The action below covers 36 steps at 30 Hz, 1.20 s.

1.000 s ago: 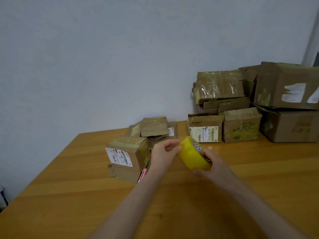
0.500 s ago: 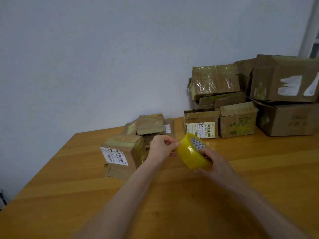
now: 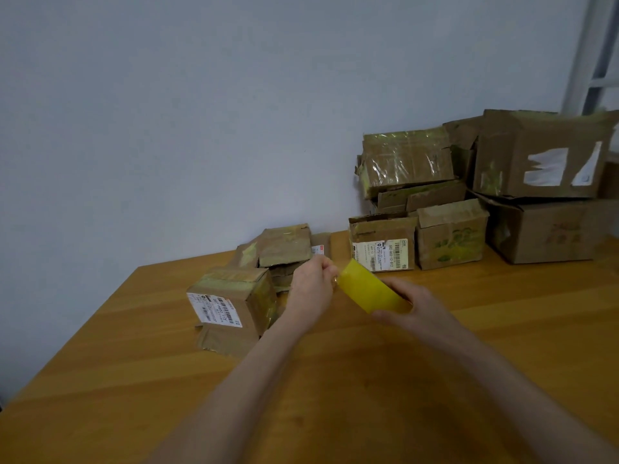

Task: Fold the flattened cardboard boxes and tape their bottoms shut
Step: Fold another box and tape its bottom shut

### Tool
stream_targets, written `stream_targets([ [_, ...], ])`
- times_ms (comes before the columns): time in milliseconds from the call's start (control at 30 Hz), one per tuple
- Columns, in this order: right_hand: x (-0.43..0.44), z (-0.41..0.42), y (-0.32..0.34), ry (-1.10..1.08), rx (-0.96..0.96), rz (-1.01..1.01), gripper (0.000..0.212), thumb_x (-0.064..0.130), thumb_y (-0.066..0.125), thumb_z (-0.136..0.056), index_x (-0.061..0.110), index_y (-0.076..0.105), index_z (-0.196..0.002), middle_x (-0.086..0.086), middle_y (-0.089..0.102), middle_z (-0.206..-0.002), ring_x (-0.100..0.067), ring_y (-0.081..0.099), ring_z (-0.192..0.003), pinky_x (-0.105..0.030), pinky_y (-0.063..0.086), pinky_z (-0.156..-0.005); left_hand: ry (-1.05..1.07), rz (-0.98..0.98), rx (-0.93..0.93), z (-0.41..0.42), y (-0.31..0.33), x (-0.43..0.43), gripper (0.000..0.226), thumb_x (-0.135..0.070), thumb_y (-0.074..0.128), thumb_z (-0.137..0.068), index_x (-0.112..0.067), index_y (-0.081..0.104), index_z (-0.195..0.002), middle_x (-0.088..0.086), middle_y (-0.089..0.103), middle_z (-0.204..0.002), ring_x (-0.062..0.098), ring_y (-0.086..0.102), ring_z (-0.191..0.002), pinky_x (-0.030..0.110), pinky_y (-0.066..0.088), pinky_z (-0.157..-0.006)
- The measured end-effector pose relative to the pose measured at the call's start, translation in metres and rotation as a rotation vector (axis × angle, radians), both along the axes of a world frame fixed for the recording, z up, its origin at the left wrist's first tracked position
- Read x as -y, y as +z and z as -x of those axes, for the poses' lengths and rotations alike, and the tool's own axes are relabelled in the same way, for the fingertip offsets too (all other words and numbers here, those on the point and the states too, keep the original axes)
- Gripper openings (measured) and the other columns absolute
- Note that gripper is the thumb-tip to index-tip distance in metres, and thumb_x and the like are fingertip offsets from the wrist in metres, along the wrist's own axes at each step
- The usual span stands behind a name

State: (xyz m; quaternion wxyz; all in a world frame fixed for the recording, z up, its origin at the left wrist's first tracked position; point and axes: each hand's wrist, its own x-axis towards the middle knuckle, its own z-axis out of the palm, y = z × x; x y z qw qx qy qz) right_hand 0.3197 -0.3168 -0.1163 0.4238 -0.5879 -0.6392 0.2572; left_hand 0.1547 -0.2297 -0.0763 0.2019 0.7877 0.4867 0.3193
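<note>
1. You are holding a yellow tape (image 3: 371, 289) roll above the middle of the table (image 3: 134, 380), both bare forearms reaching in from 6 o'clock.
2. Your right hand (image 3: 413, 311) is gripping the tape from its 4 o'clock side, fingers curled round the roll's rim; the roll's broad yellow band is facing the camera.
3. Your left hand (image 3: 313, 289) is sitting at the tape's 9 o'clock, fingers curled tight and pinching at the roll's near edge. Whether they are catching a loose end of tape cannot be told.
4. A folded box (image 3: 231, 299) with a white label is standing on the table at 9 o'clock of your left hand, just beside the wrist, with a cardboard flap lying out on the table below it.
5. A pile of flattened boxes (image 3: 284, 249) is lying at 12 o'clock of the folded box, near the wall (image 3: 167, 112).
6. At 1 o'clock of the tape, a labelled box (image 3: 382, 242) is standing against the wall, with a plain box (image 3: 450, 234) touching its right side.
7. A wrapped box (image 3: 405, 159), shiny with film, is sitting stacked above those two.
8. At 3 o'clock of that stack, a large box (image 3: 542, 229) is carrying another, the top box (image 3: 536, 152), which is showing torn white patches on its face.
9. A pale metal frame (image 3: 596, 51) is rising at the far 1 o'clock corner of the view.
</note>
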Motion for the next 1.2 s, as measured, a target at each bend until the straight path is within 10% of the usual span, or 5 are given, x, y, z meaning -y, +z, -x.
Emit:
stream_targets([
  [167,0.001,-0.006,0.003,-0.055,0.030,-0.008,0.061,0.034,0.070,-0.079,0.023,0.046,-0.134,0.000,0.053,-0.126,-0.016,0.052,-0.110,-0.033,0.048,-0.090,-0.051,0.223,0.253,-0.005,0.009,-0.002,0.010,-0.020,0.057,-0.094,-0.013,0.064,-0.092,0.002,0.064,-0.072,0.009,0.056,-0.059,0.018,0.047,-0.052],
  [433,0.008,-0.009,0.007,-0.066,0.076,0.057,0.048,0.034,0.066,-0.084,0.023,0.049,-0.128,0.004,0.057,-0.108,-0.008,0.054,-0.090,-0.021,0.042,-0.071,0.040,0.044,0.193,-0.012,0.003,0.005,0.011,-0.019,0.065,-0.087,-0.022,0.067,-0.077,-0.010,0.058,-0.069,0.012,0.055,-0.070,0.030,0.052,-0.068],
  [833,0.024,-0.017,0.026,-0.096,-0.095,0.113,0.030,0.027,0.066,-0.085,0.018,0.059,-0.113,0.012,0.063,-0.090,-0.003,0.064,-0.078,-0.015,0.050,-0.061,-0.142,-0.099,0.101,-0.011,0.017,0.017,0.012,-0.015,0.057,-0.093,-0.026,0.064,-0.093,-0.007,0.059,-0.083,0.007,0.050,-0.072,0.011,0.037,-0.057],
  [1200,0.037,-0.023,0.030,-0.130,-0.023,-0.024,0.037,0.025,0.072,-0.081,0.019,0.059,-0.115,0.006,0.063,-0.093,-0.005,0.058,-0.078,-0.015,0.046,-0.063,-0.158,-0.055,0.029,-0.014,0.027,0.026,0.011,-0.025,0.067,-0.086,-0.023,0.075,-0.094,-0.013,0.054,-0.085,0.010,0.051,-0.083,0.033,0.052,-0.076],
])
